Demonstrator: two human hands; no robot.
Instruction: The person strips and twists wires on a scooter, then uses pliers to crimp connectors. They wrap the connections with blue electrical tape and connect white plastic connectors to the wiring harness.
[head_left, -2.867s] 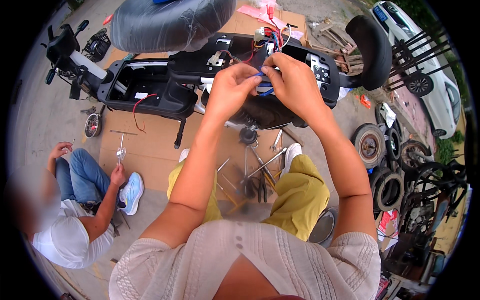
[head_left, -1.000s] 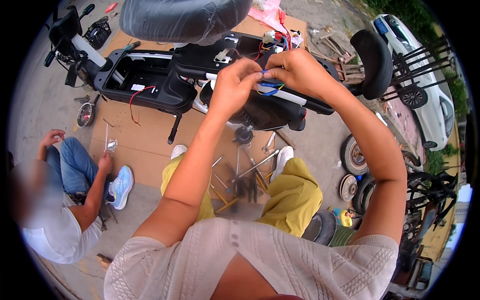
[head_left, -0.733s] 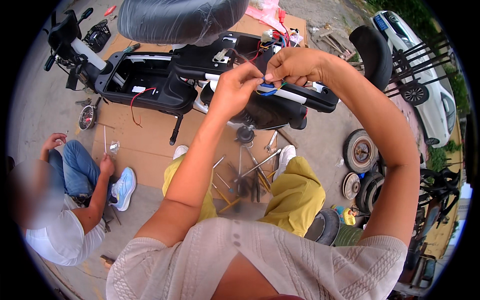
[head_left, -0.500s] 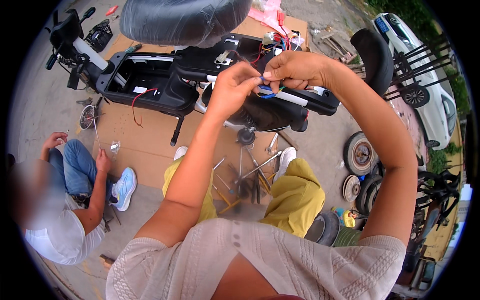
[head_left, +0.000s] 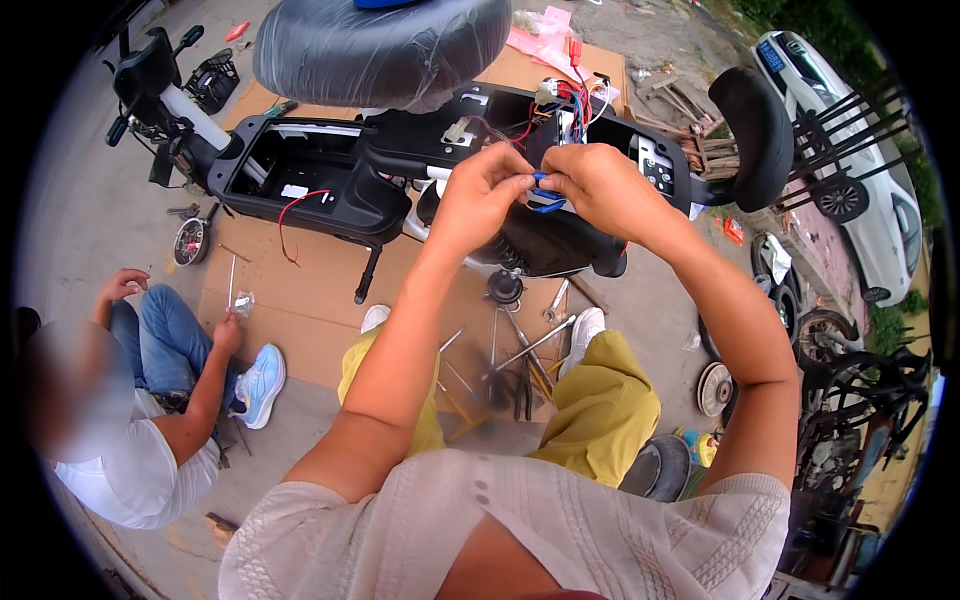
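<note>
My left hand (head_left: 484, 197) and my right hand (head_left: 604, 186) meet over the rear part of a black electric scooter frame (head_left: 385, 165). Both hands pinch a blue wire (head_left: 548, 208) between thumb and fingers, and a loop of it hangs below the fingertips. Just beyond my right hand, a bundle of coloured wires (head_left: 575, 105) with a white connector (head_left: 547, 91) rises out of the frame. A second pale connector (head_left: 458, 131) lies on the frame beyond my left hand. My fingers partly hide what joins at the wire.
A plastic-wrapped seat (head_left: 380, 50) stands above the frame. Wrenches and other hand tools (head_left: 520, 355) lie on cardboard (head_left: 310, 330) between my feet. At left sits a co-worker (head_left: 150, 430) holding a thin rod (head_left: 231, 280). Wheel parts (head_left: 714, 389) lie at right; a white car (head_left: 850, 160) stands beyond.
My right hand has turned over, its back now facing up, and its elbow has come inward. The wire stays pinched. The co-worker's rod has moved away from the small wheel.
</note>
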